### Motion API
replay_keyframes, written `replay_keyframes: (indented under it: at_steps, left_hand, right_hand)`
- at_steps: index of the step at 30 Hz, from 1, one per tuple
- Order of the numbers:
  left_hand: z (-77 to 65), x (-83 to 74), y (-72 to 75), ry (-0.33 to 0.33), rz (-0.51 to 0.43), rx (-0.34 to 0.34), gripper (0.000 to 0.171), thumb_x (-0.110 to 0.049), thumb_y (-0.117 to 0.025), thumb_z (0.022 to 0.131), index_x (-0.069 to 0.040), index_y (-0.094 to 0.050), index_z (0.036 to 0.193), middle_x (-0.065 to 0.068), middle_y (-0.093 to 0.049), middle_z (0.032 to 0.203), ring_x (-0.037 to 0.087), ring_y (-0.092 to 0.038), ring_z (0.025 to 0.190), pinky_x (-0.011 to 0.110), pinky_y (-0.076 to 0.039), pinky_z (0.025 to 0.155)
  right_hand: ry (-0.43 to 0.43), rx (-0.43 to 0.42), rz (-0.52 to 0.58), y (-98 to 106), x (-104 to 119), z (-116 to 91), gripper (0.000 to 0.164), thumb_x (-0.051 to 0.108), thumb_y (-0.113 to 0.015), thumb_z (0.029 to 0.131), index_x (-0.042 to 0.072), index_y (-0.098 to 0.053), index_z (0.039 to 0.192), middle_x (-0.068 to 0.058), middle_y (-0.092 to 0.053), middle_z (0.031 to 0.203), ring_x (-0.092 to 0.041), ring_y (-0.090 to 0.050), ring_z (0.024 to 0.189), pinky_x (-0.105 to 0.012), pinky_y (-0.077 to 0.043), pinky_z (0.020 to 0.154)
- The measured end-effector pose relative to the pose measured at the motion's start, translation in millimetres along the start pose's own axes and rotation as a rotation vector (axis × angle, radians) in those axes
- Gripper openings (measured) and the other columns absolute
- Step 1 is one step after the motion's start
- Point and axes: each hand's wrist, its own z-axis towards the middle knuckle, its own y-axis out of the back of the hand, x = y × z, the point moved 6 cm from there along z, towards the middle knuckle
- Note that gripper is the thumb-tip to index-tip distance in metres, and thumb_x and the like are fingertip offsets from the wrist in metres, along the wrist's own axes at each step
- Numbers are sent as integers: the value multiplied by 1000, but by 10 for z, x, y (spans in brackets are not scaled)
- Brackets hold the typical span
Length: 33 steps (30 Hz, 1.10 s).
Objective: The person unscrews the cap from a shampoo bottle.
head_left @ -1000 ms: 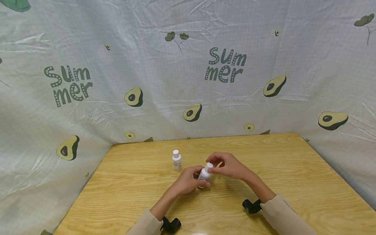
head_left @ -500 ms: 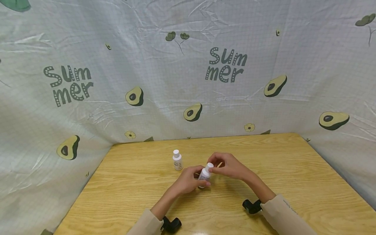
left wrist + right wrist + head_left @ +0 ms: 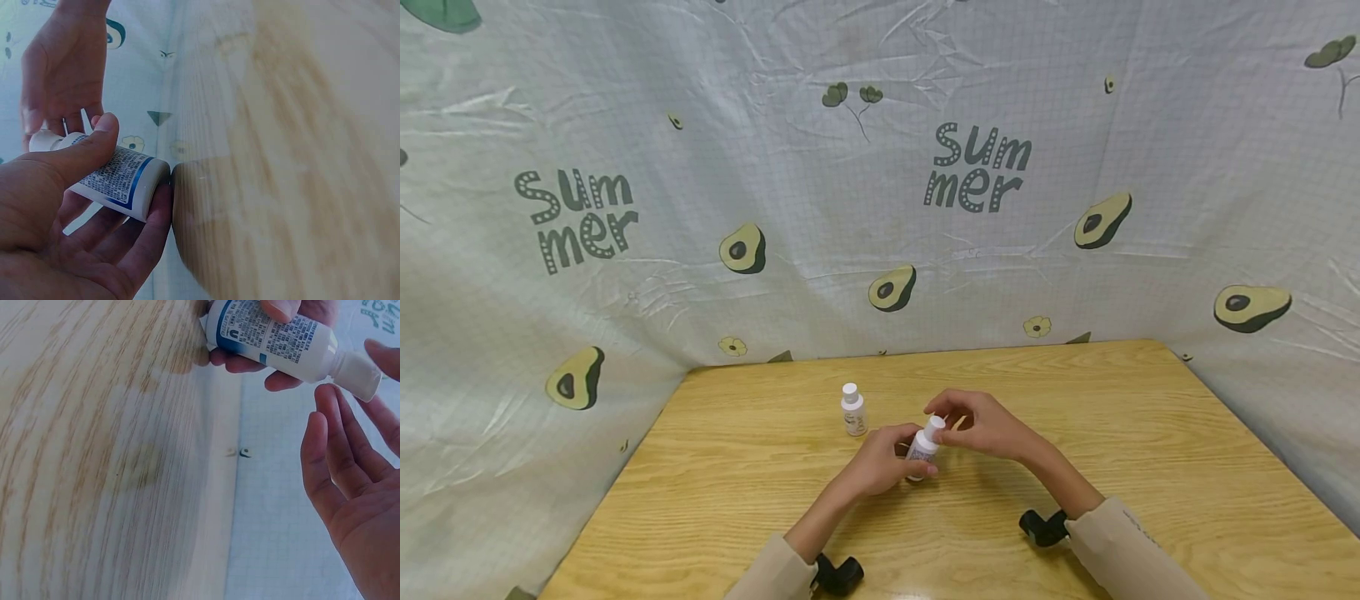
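In the head view a white plastic bottle with a white screw cap stands tilted to the right. My left hand grips its body, thumb across the printed label and fingers beneath, as the left wrist view shows. The bottle's base is close over the table. Around the cap is my right hand, its fingers spread loosely. From the right wrist view, the fingertips lie right at the cap's underside and the thumb is a little off its far side. A second white capped bottle stands upright behind my left hand.
The wooden table reaches back to a pale curtain printed with avocados and lettering, which also hangs along both sides. Black wrist devices stick out below both forearms.
My right fingers have loosened around the cap, the index finger lifting a little away from it. The left hand and both bottles have stayed in place.
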Motion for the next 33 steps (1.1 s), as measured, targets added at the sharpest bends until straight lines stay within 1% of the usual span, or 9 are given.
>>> replay_keyframes:
  at_steps: [3,8,10,17,23,29,31,33]
  left_hand:
    - [-5,-3,3,2,-4,0,30,-22,-84,88,-14,-73,114,2,-74,108,19,-71,101,28,-55,76]
    - [-7,-3,8,7,-25,3,30,-22,-83,89,-15,-72,116,2,-73,108,20,-72,102,27,-54,74]
    - [-6,-2,9,8,-28,3,30,-23,-83,89,-15,-72,116,2,-73,108,20,-72,102,27,-54,73]
    - [-4,1,8,3,-23,3,31,-22,-83,89,-14,-72,116,3,-73,109,21,-72,102,27,-54,73]
    - [-4,18,8,3,-21,3,33,-22,-83,89,-14,-72,119,4,-73,111,22,-72,104,29,-55,76]
    - [2,33,4,0,-12,5,32,-22,-83,89,-14,-72,118,3,-74,110,22,-72,103,29,-55,76]
    - [3,36,3,-1,-12,5,32,-22,-83,89,-14,-72,118,3,-74,110,22,-72,104,29,-55,76]
    - [2,38,3,1,-16,5,32,-23,-83,89,-14,-72,118,3,-74,109,22,-72,104,29,-55,76]
  right_hand:
    - [-2,-19,-18,11,-12,1,32,25,-75,96,4,-68,120,-6,-70,107,-12,-64,88,-28,-56,75]
    - [-20,-36,-28,19,-43,9,19,28,-76,96,16,-70,109,-1,-69,100,-12,-64,85,-28,-55,75]
    - [-26,-35,-23,18,-46,10,15,27,-76,95,18,-70,106,1,-69,98,-11,-64,85,-28,-55,75]
    - [-13,-19,1,9,-28,16,17,22,-74,97,11,-70,109,-5,-70,101,-13,-65,88,-28,-56,75]
    - [-10,-11,-5,1,1,14,19,19,-73,97,9,-70,113,-7,-71,105,-12,-64,90,-29,-56,78]
    - [-3,-16,-6,2,4,6,29,22,-74,96,3,-68,118,-7,-70,106,-14,-63,89,-29,-56,76]
    - [-10,-26,-20,5,-9,6,30,25,-74,96,4,-69,118,-5,-70,106,-14,-64,89,-28,-56,76]
    - [-23,-36,-34,6,-29,6,28,27,-74,96,8,-70,116,-3,-70,104,-13,-64,89,-27,-56,77]
